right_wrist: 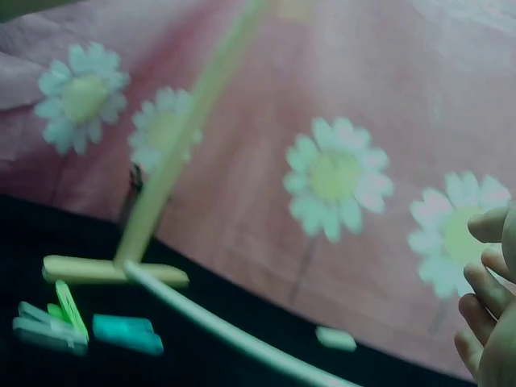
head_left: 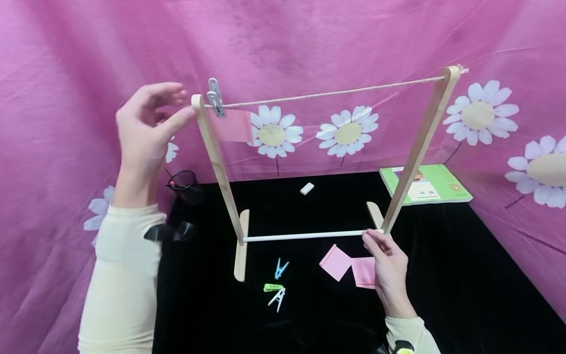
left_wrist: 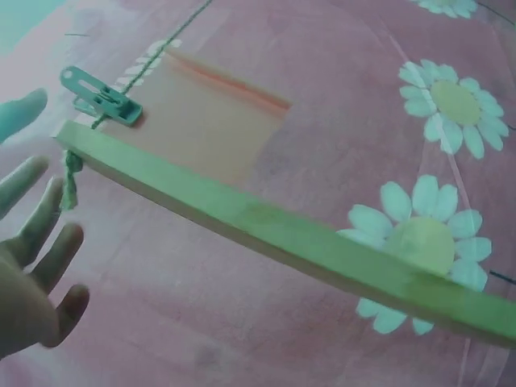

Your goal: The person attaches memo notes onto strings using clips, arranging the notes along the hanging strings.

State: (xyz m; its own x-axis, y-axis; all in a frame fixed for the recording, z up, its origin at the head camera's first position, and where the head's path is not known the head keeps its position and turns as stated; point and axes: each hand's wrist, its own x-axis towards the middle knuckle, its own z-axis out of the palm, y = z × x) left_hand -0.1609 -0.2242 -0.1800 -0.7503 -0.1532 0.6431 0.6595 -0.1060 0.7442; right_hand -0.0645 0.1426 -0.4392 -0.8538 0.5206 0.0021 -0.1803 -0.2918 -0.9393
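Note:
A wooden frame with two posts [head_left: 218, 167] has a cord [head_left: 331, 93] strung across its top. Near the left end of the cord, a grey clothespin [head_left: 215, 97] clips a pink paper square [head_left: 232, 127], which hangs down. Beside the top of the left post is my left hand [head_left: 148, 123], empty, its fingers spread in the left wrist view. In the head view my right hand [head_left: 389, 270] overlaps the right end of the white rod [head_left: 305, 236]; its fingers are loosely bent and hold nothing in the right wrist view. Two pink squares [head_left: 336, 263] lie beside it, one partly hidden.
Blue [head_left: 280, 269], green [head_left: 273, 287] and white [head_left: 277, 299] clothespins lie on the black cloth in front of the frame. Behind it are a white eraser-like block [head_left: 307, 189], a black mesh cup [head_left: 185, 188] and a green book [head_left: 442, 184]. A flowered pink curtain surrounds the table.

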